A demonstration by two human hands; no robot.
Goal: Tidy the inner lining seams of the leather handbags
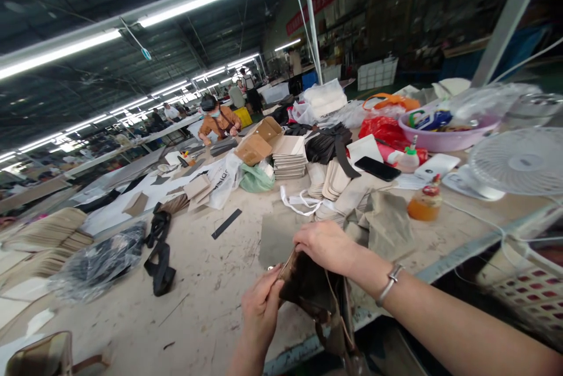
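Note:
At the table's near edge I hold a dark brown, shiny leather-like bag (310, 291), its mouth spread and its lower part hanging toward me. My left hand (263, 305) pinches the left side of the rim between thumb and fingers. Over the far rim, my right hand (325, 245) is closed on the edge, with a metal bracelet on the wrist. Just beyond lies a flat grey-green sheet (279, 238), partly behind the right hand. To its right is a crumpled olive cloth (385, 223). The bag's inside is too dark to make out.
Black straps (160, 270) and a plastic-wrapped bundle (103, 258) lie left. Stacked panels (289, 159), a phone (377, 169), an amber glue bottle (425, 203), a purple basin (448, 136) and a white fan (521, 162) stand beyond. A co-worker (220, 121) sits across the table.

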